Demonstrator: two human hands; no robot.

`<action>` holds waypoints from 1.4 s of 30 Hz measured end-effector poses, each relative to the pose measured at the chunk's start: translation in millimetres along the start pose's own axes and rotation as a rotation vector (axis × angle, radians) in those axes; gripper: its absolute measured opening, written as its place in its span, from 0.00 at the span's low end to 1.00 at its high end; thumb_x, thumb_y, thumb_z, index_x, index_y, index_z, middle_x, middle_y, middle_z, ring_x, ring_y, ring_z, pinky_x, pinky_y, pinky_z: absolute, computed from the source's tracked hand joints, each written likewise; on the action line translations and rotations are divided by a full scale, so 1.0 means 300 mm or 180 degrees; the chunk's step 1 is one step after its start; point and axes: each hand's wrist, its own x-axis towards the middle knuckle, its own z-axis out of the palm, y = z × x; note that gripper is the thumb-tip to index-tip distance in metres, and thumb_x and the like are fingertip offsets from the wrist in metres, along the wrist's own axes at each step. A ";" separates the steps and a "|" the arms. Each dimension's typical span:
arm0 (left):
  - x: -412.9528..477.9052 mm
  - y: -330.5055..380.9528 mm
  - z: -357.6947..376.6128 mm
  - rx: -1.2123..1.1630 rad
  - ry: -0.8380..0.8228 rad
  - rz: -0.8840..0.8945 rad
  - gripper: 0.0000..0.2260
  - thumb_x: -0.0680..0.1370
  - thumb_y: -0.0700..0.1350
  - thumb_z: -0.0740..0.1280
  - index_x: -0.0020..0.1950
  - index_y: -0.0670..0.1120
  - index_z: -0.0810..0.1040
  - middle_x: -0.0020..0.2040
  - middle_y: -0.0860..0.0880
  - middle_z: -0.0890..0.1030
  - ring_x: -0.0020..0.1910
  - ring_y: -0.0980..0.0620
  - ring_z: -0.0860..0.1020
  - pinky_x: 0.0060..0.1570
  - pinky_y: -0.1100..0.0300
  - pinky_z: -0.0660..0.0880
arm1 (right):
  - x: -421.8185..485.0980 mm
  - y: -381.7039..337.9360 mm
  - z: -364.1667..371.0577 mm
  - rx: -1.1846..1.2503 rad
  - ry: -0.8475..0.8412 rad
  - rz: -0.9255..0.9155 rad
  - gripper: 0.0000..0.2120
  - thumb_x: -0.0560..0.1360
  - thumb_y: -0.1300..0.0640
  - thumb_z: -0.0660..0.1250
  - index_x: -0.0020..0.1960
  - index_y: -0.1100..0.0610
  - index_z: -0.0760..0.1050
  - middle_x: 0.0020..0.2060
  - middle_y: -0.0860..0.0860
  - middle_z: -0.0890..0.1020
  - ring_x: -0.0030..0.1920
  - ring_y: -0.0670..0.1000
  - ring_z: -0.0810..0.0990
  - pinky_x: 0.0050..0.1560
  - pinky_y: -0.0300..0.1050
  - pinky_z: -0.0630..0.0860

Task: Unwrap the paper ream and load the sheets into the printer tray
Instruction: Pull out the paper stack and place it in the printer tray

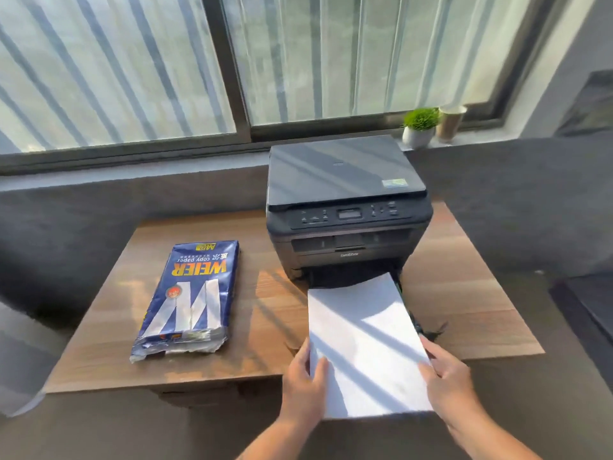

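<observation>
A white stack of sheets lies tilted in front of the dark grey printer, its far end at the printer's open lower slot. My left hand grips the stack's near left edge and my right hand grips its near right edge. A black part of the printer tray shows just right of the sheets; the rest is hidden under them. The blue ream wrapper, torn open at its near end, lies flat on the wooden table to the left.
The printer stands at the back of the small table, close to a grey wall under a window. On the sill at the right sit a small potted plant and a cup. Dark furniture is at the right.
</observation>
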 end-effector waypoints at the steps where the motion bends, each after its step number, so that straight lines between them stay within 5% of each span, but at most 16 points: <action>1: 0.026 0.005 0.035 -0.0048 -0.0041 -0.0055 0.19 0.77 0.45 0.70 0.69 0.46 0.75 0.63 0.49 0.82 0.62 0.50 0.80 0.67 0.44 0.74 | 0.033 -0.015 -0.019 -0.0033 -0.0008 0.0025 0.20 0.80 0.69 0.63 0.70 0.58 0.78 0.65 0.55 0.83 0.64 0.58 0.81 0.71 0.57 0.75; 4: 0.069 0.075 0.102 0.0089 0.0093 -0.0292 0.23 0.79 0.43 0.68 0.74 0.42 0.69 0.71 0.46 0.75 0.70 0.49 0.73 0.73 0.49 0.67 | 0.117 -0.052 -0.053 0.0052 -0.0133 0.0077 0.21 0.80 0.70 0.62 0.71 0.59 0.77 0.56 0.57 0.87 0.61 0.63 0.84 0.69 0.64 0.75; 7: 0.100 0.130 0.144 0.0225 0.0111 -0.0372 0.25 0.81 0.45 0.66 0.77 0.44 0.63 0.74 0.50 0.70 0.74 0.48 0.67 0.71 0.59 0.61 | 0.184 -0.070 -0.067 0.0173 -0.0221 0.0150 0.21 0.81 0.71 0.61 0.73 0.61 0.74 0.46 0.48 0.85 0.42 0.38 0.86 0.61 0.43 0.76; 10: 0.158 0.129 0.167 0.0349 0.0136 -0.0301 0.26 0.81 0.45 0.66 0.77 0.43 0.62 0.75 0.51 0.69 0.75 0.50 0.65 0.65 0.67 0.58 | 0.253 -0.090 -0.059 0.0124 -0.0321 0.0256 0.21 0.82 0.70 0.61 0.73 0.58 0.74 0.47 0.51 0.86 0.42 0.41 0.85 0.50 0.31 0.77; 13: 0.223 0.125 0.169 0.0421 0.0117 -0.0306 0.23 0.81 0.43 0.67 0.75 0.41 0.66 0.68 0.54 0.75 0.66 0.56 0.72 0.63 0.74 0.62 | 0.323 -0.093 -0.031 0.0023 -0.0394 0.0376 0.21 0.82 0.68 0.62 0.73 0.57 0.75 0.55 0.53 0.85 0.51 0.52 0.83 0.57 0.42 0.76; 16: 0.286 0.113 0.169 0.0447 0.0206 -0.0390 0.23 0.80 0.42 0.68 0.73 0.39 0.68 0.70 0.48 0.76 0.67 0.55 0.71 0.67 0.66 0.65 | 0.375 -0.080 0.006 -0.0146 -0.0384 0.0477 0.22 0.81 0.70 0.62 0.73 0.57 0.76 0.62 0.54 0.84 0.60 0.54 0.82 0.65 0.48 0.74; 20: 0.376 0.104 0.165 0.0411 0.0347 -0.0534 0.22 0.79 0.42 0.69 0.71 0.39 0.71 0.67 0.45 0.79 0.66 0.47 0.77 0.67 0.49 0.74 | 0.477 -0.063 0.058 -0.0361 -0.0189 0.0529 0.20 0.80 0.66 0.65 0.69 0.50 0.79 0.53 0.50 0.88 0.57 0.54 0.85 0.62 0.48 0.76; 23: 0.430 0.107 0.150 0.0530 0.0292 -0.0591 0.19 0.80 0.43 0.68 0.70 0.42 0.73 0.59 0.45 0.84 0.56 0.45 0.82 0.53 0.60 0.80 | 0.544 -0.055 0.095 -0.0589 -0.0058 0.0592 0.18 0.81 0.59 0.66 0.68 0.44 0.78 0.50 0.45 0.87 0.60 0.56 0.83 0.73 0.60 0.71; 25: 0.462 0.105 0.139 0.0597 0.0319 -0.0646 0.17 0.80 0.43 0.68 0.68 0.42 0.76 0.56 0.48 0.84 0.53 0.50 0.82 0.53 0.64 0.80 | 0.575 -0.085 0.125 -0.0600 -0.0018 0.0628 0.18 0.82 0.58 0.64 0.71 0.47 0.76 0.52 0.47 0.85 0.58 0.57 0.82 0.72 0.60 0.71; 28: 0.489 0.112 0.132 0.0601 0.0321 -0.0802 0.17 0.79 0.44 0.68 0.68 0.43 0.76 0.57 0.50 0.84 0.54 0.51 0.82 0.60 0.53 0.80 | 0.621 -0.126 0.172 -0.0377 -0.0171 0.0513 0.20 0.83 0.64 0.62 0.74 0.57 0.73 0.64 0.54 0.82 0.64 0.58 0.79 0.68 0.48 0.69; 32: 0.492 0.090 0.130 0.0674 0.0296 -0.0821 0.13 0.79 0.42 0.69 0.64 0.47 0.79 0.50 0.51 0.85 0.44 0.53 0.85 0.43 0.63 0.82 | 0.704 -0.144 0.230 -0.0949 -0.0226 0.0271 0.22 0.84 0.60 0.59 0.78 0.55 0.69 0.71 0.54 0.78 0.70 0.60 0.76 0.67 0.46 0.68; 34: 0.485 0.078 0.125 0.0743 0.0331 -0.0825 0.08 0.78 0.39 0.68 0.55 0.48 0.83 0.44 0.52 0.85 0.35 0.56 0.84 0.36 0.64 0.80 | 0.733 -0.134 0.248 -0.1282 -0.0322 0.0217 0.23 0.85 0.58 0.59 0.79 0.51 0.67 0.71 0.54 0.79 0.68 0.63 0.78 0.66 0.49 0.72; 38: 0.485 0.064 0.120 0.0829 0.0401 -0.0871 0.09 0.77 0.38 0.69 0.46 0.52 0.82 0.38 0.51 0.85 0.31 0.54 0.83 0.38 0.53 0.83 | 0.745 -0.130 0.251 -0.2215 -0.0524 -0.0219 0.23 0.84 0.54 0.60 0.79 0.54 0.67 0.67 0.60 0.80 0.63 0.66 0.80 0.60 0.56 0.77; 42: 0.522 0.079 0.124 0.1113 0.0620 -0.0427 0.07 0.77 0.39 0.70 0.51 0.50 0.81 0.44 0.54 0.82 0.39 0.59 0.80 0.42 0.66 0.76 | 0.780 -0.122 0.186 -0.2566 -0.0058 -0.0571 0.20 0.78 0.53 0.70 0.69 0.58 0.77 0.59 0.60 0.77 0.58 0.64 0.79 0.52 0.56 0.79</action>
